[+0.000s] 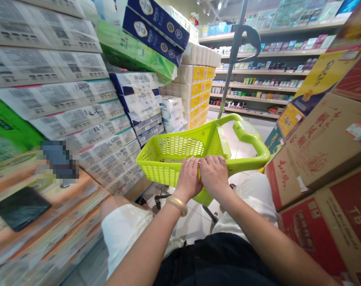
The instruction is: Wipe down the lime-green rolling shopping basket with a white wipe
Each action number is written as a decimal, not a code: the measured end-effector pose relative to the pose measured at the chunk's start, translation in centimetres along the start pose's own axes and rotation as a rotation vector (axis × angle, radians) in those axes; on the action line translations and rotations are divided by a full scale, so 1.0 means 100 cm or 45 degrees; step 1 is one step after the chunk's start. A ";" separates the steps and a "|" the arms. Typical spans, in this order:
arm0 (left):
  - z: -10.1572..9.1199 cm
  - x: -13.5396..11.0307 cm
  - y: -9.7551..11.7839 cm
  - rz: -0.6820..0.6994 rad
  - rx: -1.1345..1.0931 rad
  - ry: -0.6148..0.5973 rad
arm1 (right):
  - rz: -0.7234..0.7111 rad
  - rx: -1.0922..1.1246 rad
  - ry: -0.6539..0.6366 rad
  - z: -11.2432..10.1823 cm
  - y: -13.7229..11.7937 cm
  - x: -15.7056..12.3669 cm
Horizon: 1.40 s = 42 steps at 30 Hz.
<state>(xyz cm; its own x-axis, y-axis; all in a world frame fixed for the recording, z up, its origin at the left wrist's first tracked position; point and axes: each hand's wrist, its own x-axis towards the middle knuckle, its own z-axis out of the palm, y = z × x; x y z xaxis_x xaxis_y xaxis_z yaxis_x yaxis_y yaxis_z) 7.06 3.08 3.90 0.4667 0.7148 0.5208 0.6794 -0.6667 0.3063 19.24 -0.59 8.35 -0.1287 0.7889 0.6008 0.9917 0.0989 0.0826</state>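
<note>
A lime-green shopping basket (165,171) on wheels stands between my knees, with perforated sides and a looped handle (259,153) at its right end. My left hand (190,174), below a gold bangle (177,205), has its fingers curled over the near rim. Right beside it, my right hand (214,171) is closed over the same rim, near where the handle begins. The two hands touch at the thumbs. Under the basket, part of a wheeled base (212,214) shows; the rest is hidden by my hands and legs.
Stacked tissue packs (64,99) rise at left, where a black tablet-like object (21,207) and a pixelated device (58,159) lie on orange packs. Cardboard cartons (323,147) line the right. A metal pole (228,81) with a grey hooked grip stands before stocked shelves (266,71).
</note>
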 end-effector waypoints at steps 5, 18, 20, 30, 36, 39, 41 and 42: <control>0.005 0.003 0.009 -0.017 -0.143 -0.018 | 0.024 0.055 0.044 -0.011 0.014 -0.007; 0.005 -0.009 0.007 0.001 -0.099 0.037 | 0.201 -0.089 0.222 -0.053 0.094 -0.025; 0.005 -0.010 0.005 -0.010 -0.073 0.043 | 0.191 -0.076 0.218 -0.054 0.087 -0.026; 0.000 -0.014 -0.015 0.003 -0.004 0.040 | 0.109 -0.041 0.132 -0.069 0.065 -0.029; -0.004 -0.011 -0.026 0.001 -0.010 0.031 | 0.091 -0.033 0.156 -0.071 0.050 -0.030; -0.008 -0.007 -0.036 -0.036 -0.032 0.011 | 0.060 -0.012 0.154 -0.072 0.039 -0.028; -0.012 -0.004 -0.045 -0.065 -0.059 -0.004 | 0.046 0.006 0.155 -0.073 0.031 -0.027; -0.015 -0.002 -0.049 -0.078 -0.078 -0.015 | 0.043 0.016 0.157 -0.073 0.027 -0.026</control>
<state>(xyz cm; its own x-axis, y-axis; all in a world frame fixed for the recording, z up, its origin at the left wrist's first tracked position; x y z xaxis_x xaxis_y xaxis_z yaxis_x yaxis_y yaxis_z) 2.77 5.89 3.42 0.4318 0.7570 0.4904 0.6711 -0.6329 0.3861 22.16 -6.78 12.81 -0.0945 0.7115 0.6963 0.9953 0.0819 0.0514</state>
